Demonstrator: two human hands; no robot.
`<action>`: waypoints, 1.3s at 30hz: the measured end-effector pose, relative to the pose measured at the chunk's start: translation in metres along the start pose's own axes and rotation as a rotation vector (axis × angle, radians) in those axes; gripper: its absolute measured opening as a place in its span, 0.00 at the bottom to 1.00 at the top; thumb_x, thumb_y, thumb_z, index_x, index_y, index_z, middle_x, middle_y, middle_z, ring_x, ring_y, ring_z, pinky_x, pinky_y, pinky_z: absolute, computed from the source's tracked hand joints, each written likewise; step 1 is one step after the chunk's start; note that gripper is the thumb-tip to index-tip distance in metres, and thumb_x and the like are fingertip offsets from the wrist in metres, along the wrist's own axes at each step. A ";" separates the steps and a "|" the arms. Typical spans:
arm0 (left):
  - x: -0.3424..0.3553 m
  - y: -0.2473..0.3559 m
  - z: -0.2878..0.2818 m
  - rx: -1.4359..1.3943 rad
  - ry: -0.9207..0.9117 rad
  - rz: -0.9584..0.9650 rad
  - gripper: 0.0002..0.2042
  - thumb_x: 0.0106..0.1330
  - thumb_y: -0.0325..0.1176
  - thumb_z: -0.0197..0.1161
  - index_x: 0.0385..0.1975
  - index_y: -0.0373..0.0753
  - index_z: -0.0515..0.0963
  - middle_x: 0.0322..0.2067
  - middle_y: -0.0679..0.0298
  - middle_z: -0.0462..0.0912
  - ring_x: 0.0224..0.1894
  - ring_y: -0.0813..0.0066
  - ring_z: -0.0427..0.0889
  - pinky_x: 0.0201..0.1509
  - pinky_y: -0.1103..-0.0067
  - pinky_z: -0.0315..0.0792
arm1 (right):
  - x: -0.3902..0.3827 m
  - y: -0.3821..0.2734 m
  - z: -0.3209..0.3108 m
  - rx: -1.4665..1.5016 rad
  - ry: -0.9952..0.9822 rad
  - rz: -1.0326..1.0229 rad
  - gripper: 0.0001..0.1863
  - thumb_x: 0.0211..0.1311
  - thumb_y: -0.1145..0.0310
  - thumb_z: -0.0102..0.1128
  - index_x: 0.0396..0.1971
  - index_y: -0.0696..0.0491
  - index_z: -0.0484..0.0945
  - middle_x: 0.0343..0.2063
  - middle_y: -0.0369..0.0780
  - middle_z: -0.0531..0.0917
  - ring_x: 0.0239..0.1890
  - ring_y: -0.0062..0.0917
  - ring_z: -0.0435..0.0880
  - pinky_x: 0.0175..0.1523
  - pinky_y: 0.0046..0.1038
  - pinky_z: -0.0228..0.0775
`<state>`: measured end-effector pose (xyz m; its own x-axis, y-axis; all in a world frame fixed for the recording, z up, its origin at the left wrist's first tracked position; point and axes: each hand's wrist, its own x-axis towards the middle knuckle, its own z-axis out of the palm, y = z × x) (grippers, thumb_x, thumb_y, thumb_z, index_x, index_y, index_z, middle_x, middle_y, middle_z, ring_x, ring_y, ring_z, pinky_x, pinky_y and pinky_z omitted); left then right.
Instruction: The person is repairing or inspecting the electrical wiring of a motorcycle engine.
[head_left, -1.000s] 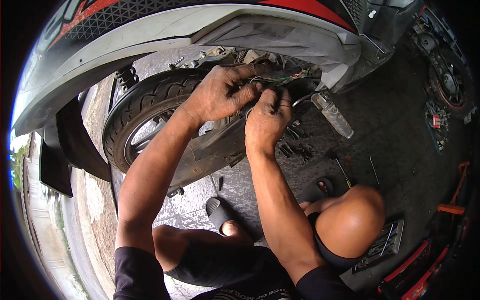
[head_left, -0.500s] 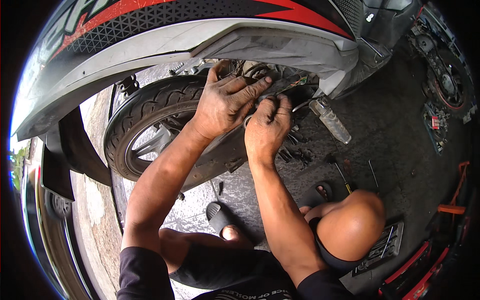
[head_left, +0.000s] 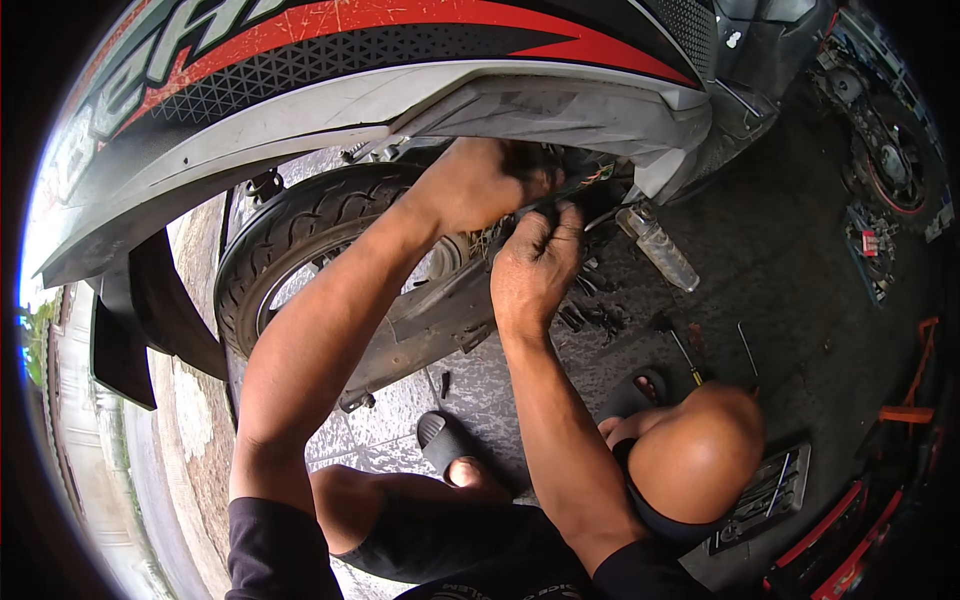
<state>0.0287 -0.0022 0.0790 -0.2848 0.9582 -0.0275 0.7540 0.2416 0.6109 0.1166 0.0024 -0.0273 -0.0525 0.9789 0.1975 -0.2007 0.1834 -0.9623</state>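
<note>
A scooter with a black, red and white body panel (head_left: 400, 45) stands over my hands, and both work beneath its grey lower edge (head_left: 540, 105). My left hand (head_left: 478, 185) reaches into the shadow there, its fingers dark, smeared and partly hidden. Just below it, my right hand (head_left: 537, 262) is closed, thumb and fingers pressed together against a dark strip; what they grip is hidden. Thin coloured wires (head_left: 598, 176) show to the right of the fingertips. The rear wheel's tyre (head_left: 265, 235) lies left of my hands.
A footpeg (head_left: 662, 250) juts out to the right. On the dark floor lie a yellow-handled screwdriver (head_left: 690, 362) and a tray of tools (head_left: 765, 500) beside my knee. Motorcycle parts (head_left: 890, 165) stand at the far right, with red metal frames (head_left: 830, 540) lower down.
My left hand has moved up and right, deeper under the panel, and its fingers have gone into shadow. My right hand stays almost in place, still closed.
</note>
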 end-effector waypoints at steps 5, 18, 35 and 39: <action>0.016 0.005 -0.012 0.292 -0.233 0.045 0.20 0.71 0.48 0.53 0.57 0.48 0.78 0.53 0.52 0.82 0.56 0.51 0.79 0.60 0.65 0.71 | -0.002 -0.012 -0.002 -0.095 -0.027 -0.036 0.13 0.66 0.68 0.46 0.38 0.63 0.73 0.28 0.50 0.79 0.30 0.38 0.77 0.41 0.37 0.71; 0.024 0.023 -0.008 0.256 -0.203 0.109 0.23 0.69 0.47 0.54 0.58 0.39 0.77 0.54 0.49 0.81 0.58 0.53 0.77 0.65 0.64 0.68 | -0.001 -0.025 -0.009 -0.147 -0.017 -0.052 0.12 0.67 0.66 0.49 0.38 0.60 0.75 0.29 0.52 0.80 0.32 0.47 0.81 0.39 0.43 0.72; 0.019 0.028 -0.005 0.345 -0.217 0.060 0.19 0.71 0.44 0.56 0.53 0.38 0.80 0.49 0.52 0.85 0.53 0.59 0.82 0.61 0.66 0.71 | 0.009 -0.032 -0.020 -0.289 -0.165 -0.130 0.19 0.62 0.67 0.60 0.51 0.58 0.74 0.40 0.54 0.84 0.41 0.51 0.85 0.47 0.47 0.77; 0.011 0.016 0.002 0.326 -0.119 0.122 0.23 0.74 0.49 0.51 0.51 0.33 0.78 0.46 0.41 0.82 0.51 0.44 0.80 0.58 0.60 0.72 | 0.005 -0.048 -0.041 -0.262 -0.265 0.035 0.13 0.65 0.69 0.58 0.46 0.58 0.77 0.36 0.51 0.85 0.39 0.45 0.87 0.47 0.40 0.78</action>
<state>0.0389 0.0126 0.0868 -0.1244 0.9895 -0.0739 0.9328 0.1420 0.3314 0.1658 0.0018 0.0124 -0.3131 0.9340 0.1721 0.0611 0.2007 -0.9777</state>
